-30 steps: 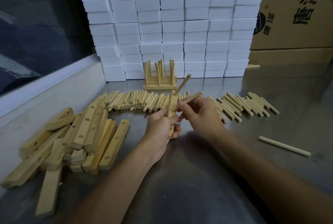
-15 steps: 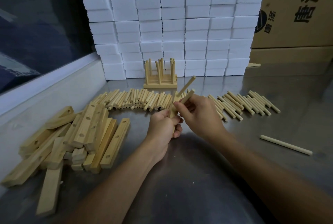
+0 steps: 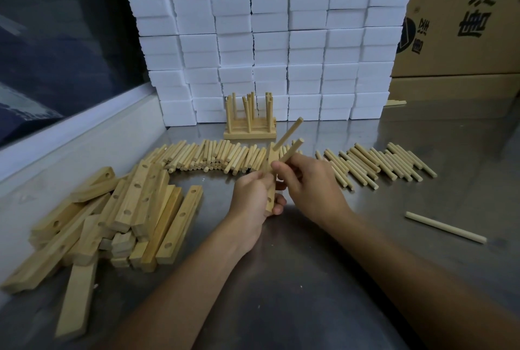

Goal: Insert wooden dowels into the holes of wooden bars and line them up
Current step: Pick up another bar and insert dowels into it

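Head view, the only one I have. Left hand [image 3: 254,197] grips a wooden bar [image 3: 270,200] held roughly upright above the middle of the steel table [image 3: 309,279], fingers curled round its lower half, one drilled hole showing just above the fingertips. A first dowel [image 3: 288,134] already sits in the bar's upper end and slants up and to the right. Right hand [image 3: 308,183] pinches a second dowel [image 3: 292,149] between thumb and fingers, its near end at the bar's face just beside the left hand; I cannot tell whether that end is in a hole. Behind the hands, a long row of loose dowels [image 3: 213,157] lies side by side across the table, and a second loose group [image 3: 385,165] fans toward the right edge. One longer single stick [image 3: 446,227] lies apart near the right edge. A heap of drilled bars [image 3: 135,209] is piled crosswise by the left edge, some leaning on others. At the far edge, a finished piece [image 3: 250,127] stands with dowels upright in flat bars, against a stacked wall of white blocks [image 3: 281,40]. Cardboard cartons [image 3: 464,26] fill the far right corner; their contents are not visible.
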`<state>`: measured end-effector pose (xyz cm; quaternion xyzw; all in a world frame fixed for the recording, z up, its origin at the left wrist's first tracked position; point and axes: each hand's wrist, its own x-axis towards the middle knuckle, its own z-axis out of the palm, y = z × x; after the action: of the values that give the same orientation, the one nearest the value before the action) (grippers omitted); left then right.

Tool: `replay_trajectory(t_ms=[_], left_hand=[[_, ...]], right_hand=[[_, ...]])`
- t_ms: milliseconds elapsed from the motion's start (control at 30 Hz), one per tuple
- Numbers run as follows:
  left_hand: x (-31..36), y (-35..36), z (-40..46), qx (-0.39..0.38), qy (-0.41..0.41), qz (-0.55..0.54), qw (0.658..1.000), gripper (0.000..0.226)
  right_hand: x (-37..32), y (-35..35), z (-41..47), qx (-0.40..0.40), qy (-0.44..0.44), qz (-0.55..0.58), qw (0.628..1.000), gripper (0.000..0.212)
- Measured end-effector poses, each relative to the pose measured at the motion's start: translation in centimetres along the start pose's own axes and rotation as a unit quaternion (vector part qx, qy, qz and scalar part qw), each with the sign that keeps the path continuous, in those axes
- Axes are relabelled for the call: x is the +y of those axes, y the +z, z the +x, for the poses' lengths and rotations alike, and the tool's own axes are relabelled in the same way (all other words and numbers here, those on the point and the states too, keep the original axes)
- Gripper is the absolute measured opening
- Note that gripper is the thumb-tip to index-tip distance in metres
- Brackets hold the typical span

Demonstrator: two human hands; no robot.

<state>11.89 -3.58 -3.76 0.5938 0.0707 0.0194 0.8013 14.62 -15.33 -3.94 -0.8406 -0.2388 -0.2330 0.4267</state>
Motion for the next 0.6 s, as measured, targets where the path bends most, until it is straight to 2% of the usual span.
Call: replay_trajectory(t_ms=[67, 133, 200, 300, 367, 467, 600], left_hand=[[0.4, -0.1, -0.1, 0.006, -0.017, -0.027, 0.999, 0.023], [0.7, -0.2, -0.1, 0.02, -0.037, -0.054, 0.998, 0.023], [0.9, -0.4, -0.1, 0.028, -0.058, -0.084, 0.994, 0.022], [1.1, -0.6, -0.1, 0.027, -0.075, -0.112, 0.99, 0.021], [1.2, -0.7, -0.2, 0.022, -0.077, -0.116, 0.99, 0.021], [1.1, -0.8, -0.2, 0.023, -0.079, -0.118, 0.99, 0.022], [1.0, -0.8, -0.1, 0.021, -0.078, -0.116, 0.99, 0.021]], right_hand=[[0.2, -0.3, -0.2, -0.022, -0.009, -0.04, 0.999, 0.039], [0.9, -0.7, -0.1, -0.006, 0.002, -0.068, 0.998, 0.047], [1.7, -1.2, 0.3, 0.019, 0.028, -0.123, 0.992, 0.042], [3.1, -2.4, 0.5, 0.009, 0.093, -0.262, 0.961, 0.025], [3.9, -3.0, 0.5, -0.004, 0.146, -0.315, 0.938, 0.028], [4.4, -3.3, 0.6, -0.02, 0.188, -0.347, 0.918, 0.036], [4.7, -3.4, 1.1, -0.017, 0.196, -0.365, 0.91, 0.038]])
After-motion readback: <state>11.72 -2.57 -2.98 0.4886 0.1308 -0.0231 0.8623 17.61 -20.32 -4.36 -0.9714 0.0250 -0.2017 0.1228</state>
